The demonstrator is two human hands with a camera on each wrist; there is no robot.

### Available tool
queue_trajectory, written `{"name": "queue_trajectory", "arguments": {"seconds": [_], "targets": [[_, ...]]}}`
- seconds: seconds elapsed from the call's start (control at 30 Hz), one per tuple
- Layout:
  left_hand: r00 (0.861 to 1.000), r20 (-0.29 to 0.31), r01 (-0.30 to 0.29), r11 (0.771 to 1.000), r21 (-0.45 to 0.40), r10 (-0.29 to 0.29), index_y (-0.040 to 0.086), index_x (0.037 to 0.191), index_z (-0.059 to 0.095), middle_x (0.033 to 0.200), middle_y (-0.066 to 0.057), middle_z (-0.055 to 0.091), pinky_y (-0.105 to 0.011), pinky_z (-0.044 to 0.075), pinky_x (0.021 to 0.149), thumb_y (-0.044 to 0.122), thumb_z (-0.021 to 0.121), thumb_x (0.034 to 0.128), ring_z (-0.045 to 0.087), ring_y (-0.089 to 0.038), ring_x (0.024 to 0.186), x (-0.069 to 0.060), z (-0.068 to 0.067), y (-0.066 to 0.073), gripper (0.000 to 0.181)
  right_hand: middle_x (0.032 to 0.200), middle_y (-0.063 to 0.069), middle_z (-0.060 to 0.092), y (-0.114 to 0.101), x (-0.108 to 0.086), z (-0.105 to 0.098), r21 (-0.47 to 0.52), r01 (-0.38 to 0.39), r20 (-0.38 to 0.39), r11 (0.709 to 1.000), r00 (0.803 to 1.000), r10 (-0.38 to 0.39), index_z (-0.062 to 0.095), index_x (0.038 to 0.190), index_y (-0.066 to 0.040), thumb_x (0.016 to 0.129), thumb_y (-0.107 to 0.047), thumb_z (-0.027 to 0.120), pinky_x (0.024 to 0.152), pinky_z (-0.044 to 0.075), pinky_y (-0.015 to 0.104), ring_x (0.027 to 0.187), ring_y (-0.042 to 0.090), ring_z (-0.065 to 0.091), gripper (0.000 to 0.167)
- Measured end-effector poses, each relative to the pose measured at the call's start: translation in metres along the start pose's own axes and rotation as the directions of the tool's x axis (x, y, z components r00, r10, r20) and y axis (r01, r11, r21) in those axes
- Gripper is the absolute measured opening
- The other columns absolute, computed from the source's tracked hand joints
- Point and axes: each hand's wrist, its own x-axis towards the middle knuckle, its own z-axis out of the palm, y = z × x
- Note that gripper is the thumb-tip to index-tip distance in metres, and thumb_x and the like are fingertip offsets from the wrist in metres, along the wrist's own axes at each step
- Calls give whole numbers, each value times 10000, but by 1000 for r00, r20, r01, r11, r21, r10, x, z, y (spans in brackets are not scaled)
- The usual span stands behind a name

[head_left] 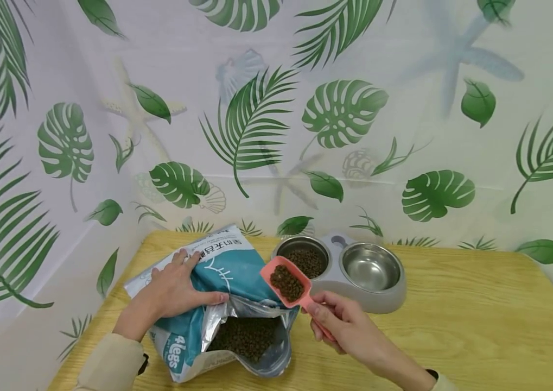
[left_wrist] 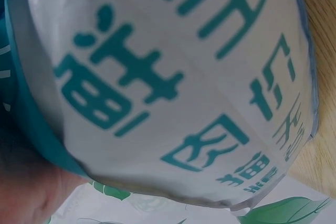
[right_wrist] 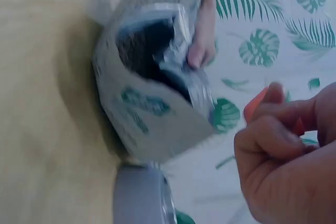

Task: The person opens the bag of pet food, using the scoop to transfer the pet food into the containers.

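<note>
Item 1: food bag [head_left: 249, 277], teal and white, lying tilted at lower centre-left of the head view; mouth gaping toward the bottom of the frame, brown kibble [head_left: 247, 336] visible inside. Lettered white face fills most of the left wrist view.

Item 2: left hand [head_left: 173, 290], fingers spread across the bag's upper side, thumb extended near the mouth; resting on the bag rather than closed round it.

Item 3: pink scoop [head_left: 307, 298], just below centre, loaded with kibble; it overlaps the lower edge of the left bowl in the picture, though whether it is directly above cannot be told.

Item 4: right hand [head_left: 342, 326], fingers curled round the scoop's handle, lower centre-right.

Item 5: grey double-bowl stand [head_left: 379, 302], right of centre on the wooden desk [head_left: 476, 315]. Left bowl [head_left: 300, 243] contains kibble; right bowl [head_left: 371, 266] shows bare metal.

Item 6: leaf-printed cloth [head_left: 452, 141], behind the desk.

Condition of work, as judged: partway. Done: bag opened, scoop filled, some kibble in the left bowl. Outstanding: the scoop's load, not yet tipped out; the right bowl, unfilled, if meant for food.
</note>
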Motion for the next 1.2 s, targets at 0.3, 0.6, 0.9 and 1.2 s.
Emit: {"name": "queue_trajectory", "arguments": {"seconds": [0.3,0.6,0.9,1.2], "targets": [[1000,8,9,1000,5,-9,5,1617,256,1638,-351,230,-851,212,1079,899,593,743,261,-536,1512,-1,1,-1,1294,776,48,646,10,34,-47,-495,-113,-374,862,923,-94,654,1218,25,1046,-156,591,544,393,249,589,78,480,258],[1000,4,7,1000,1,-7,14,1620,252,1642,-348,222,-849,213,1080,902,590,743,260,-533,1514,-1,1,0,1293,631,18,487,29,57,-68,-708,-162,-407,688,889,-211,695,1045,8,1013,-127,620,531,269,273,540,126,343,157],[1000,7,13,1000,-1,-13,13,1621,247,1647,-348,205,-849,201,1086,903,591,740,240,-535,1521,0,2,-1,1298,701,63,574,36,72,-55,-857,-89,-314,508,872,-377,644,895,-26,981,-68,654,558,392,321,611,163,465,96],[1000,0,4,1000,7,-4,10,1621,246,1644,-345,221,-849,211,1083,908,583,740,257,-529,1518,1,2,-2,1302,784,136,592,28,62,-56,-917,-162,-330,364,821,-466,641,1043,0,1006,-97,632,489,454,419,585,285,565,104]]}}
